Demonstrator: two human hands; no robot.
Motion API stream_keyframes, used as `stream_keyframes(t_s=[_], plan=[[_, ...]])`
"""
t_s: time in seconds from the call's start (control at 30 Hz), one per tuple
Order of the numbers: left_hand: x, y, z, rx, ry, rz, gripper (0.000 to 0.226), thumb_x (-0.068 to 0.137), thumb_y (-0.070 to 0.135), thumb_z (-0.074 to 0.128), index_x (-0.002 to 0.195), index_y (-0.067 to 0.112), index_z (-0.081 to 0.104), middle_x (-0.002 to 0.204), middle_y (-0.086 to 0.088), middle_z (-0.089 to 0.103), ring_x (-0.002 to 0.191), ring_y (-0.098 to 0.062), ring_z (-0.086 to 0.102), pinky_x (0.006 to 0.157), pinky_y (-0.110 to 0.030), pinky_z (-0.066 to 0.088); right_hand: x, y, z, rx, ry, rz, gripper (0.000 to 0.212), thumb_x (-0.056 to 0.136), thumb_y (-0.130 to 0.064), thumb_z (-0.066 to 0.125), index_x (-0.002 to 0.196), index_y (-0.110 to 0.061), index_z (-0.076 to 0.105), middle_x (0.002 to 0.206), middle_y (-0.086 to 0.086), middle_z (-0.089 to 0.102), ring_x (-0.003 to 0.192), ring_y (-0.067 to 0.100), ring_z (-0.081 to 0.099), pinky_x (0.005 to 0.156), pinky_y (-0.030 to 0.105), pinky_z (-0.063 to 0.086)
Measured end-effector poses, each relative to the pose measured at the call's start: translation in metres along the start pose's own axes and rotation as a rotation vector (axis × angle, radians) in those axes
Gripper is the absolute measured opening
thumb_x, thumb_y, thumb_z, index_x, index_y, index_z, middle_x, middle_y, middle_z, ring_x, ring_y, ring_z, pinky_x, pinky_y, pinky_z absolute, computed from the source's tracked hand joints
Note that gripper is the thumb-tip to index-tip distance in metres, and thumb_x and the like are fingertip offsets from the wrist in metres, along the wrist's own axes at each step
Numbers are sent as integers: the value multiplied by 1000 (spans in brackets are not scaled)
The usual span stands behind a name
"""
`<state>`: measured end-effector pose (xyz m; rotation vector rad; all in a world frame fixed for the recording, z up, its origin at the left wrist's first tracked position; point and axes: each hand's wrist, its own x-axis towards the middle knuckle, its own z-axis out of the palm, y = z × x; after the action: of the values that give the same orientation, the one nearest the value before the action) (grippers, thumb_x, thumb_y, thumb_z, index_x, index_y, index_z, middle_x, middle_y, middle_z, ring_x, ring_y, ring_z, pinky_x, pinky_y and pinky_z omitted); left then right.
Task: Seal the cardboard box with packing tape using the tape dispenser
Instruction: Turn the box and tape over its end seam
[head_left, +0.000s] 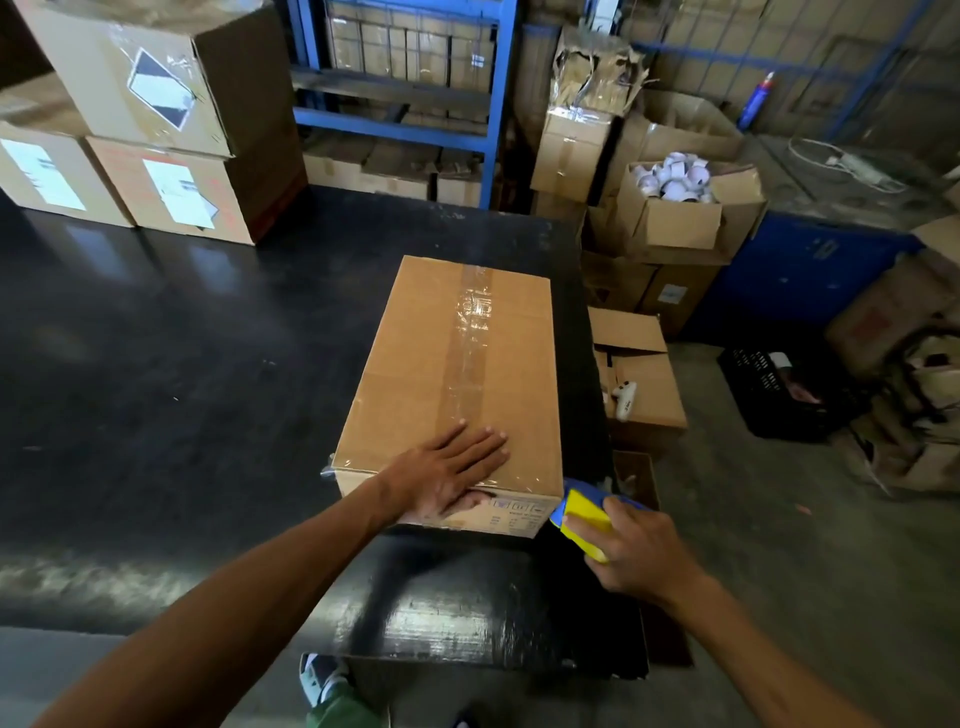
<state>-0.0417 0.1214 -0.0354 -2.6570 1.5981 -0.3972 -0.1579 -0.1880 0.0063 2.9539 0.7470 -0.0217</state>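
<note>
Pressing flat with spread fingers, left hand (451, 474) holds cardboard box (415, 364); right hand (641, 551) grips tape dispenser (579, 514) at its near corner.

A closed brown cardboard box (452, 395) with clear packing tape (467, 348) along its top seam lies near the blue-and-yellow tape dispenser (584, 519) at its near right corner.

1. The tape dispenser (584, 522), at the near right corner of the cardboard box (457, 374), shows only a blue-and-yellow part; the right hand (636, 553) covers the rest, tape roll included.
2. The left hand (449, 470) hides the near end of the clear tape strip (465, 353) and part of the box's near edge.
3. Print on the box's near face is too small to read.
4. Both forearms run off the bottom edge.
</note>
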Motion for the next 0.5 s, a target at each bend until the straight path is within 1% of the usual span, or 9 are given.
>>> stream_keyframes(t_s=[0.1,0.13,0.17,0.2,0.23,0.3,0.33,0.4,0.5], plan=[[13,25,-2,-12,53,-36,68,102,53,34,153,8,37,148,-27,48,139,-43,43,116,-60,28,1,0,-4,36,33,81,46,64,-46,58,104,-34,76,87,14,68,52,31,65,41,30,48],[24,39,-1,-37,40,-64,71,101,57,35,154,8,36,144,-29,50,137,-45,44,115,-63,27,-1,4,-8,46,41,115,46,63,-47,57,103,-35,77,86,14,68,52,30,66,41,29,48],[39,55,-2,-70,20,-137,76,99,60,36,154,7,35,145,-31,48,139,-46,41,115,-65,24,-2,7,-14,57,56,160,46,63,-47,57,102,-37,78,84,12,67,52,29,66,40,30,48],[55,70,-4,-113,0,-264,81,98,63,36,154,5,34,150,-32,42,144,-47,33,117,-65,19,-3,11,-20,65,68,217,45,62,-47,57,101,-38,78,81,10,66,51,29,66,39,31,48],[72,83,-7,-174,-13,-434,87,96,67,34,155,3,30,157,-34,29,149,-48,21,119,-66,12,-4,15,-26,71,75,278,45,60,-45,60,101,-39,77,79,9,64,51,30,65,38,33,48],[98,97,-12,-277,-96,-768,92,95,69,22,157,1,11,162,-31,-1,152,-46,-4,121,-64,-4,-4,22,-36,105,89,404,48,56,-40,72,104,-40,77,78,8,61,51,33,64,40,38,50],[104,101,-12,-285,-148,-859,90,96,66,17,157,1,5,162,-29,-9,151,-46,-11,120,-63,-9,-6,26,-38,124,97,454,51,55,-37,78,105,-41,76,78,9,61,53,34,65,43,38,51],[109,102,-13,-271,-218,-899,89,96,63,15,157,0,0,162,-29,-12,151,-46,-15,119,-63,-13,-8,30,-38,147,92,505,58,54,-34,89,109,-41,75,78,8,59,58,35,66,47,38,52],[107,98,-16,-275,-247,-873,92,95,65,16,157,0,-4,163,-29,-15,150,-45,-19,118,-64,-14,-5,28,-43,216,132,557,57,63,-40,87,117,-45,70,78,2,53,66,33,65,54,34,49]])
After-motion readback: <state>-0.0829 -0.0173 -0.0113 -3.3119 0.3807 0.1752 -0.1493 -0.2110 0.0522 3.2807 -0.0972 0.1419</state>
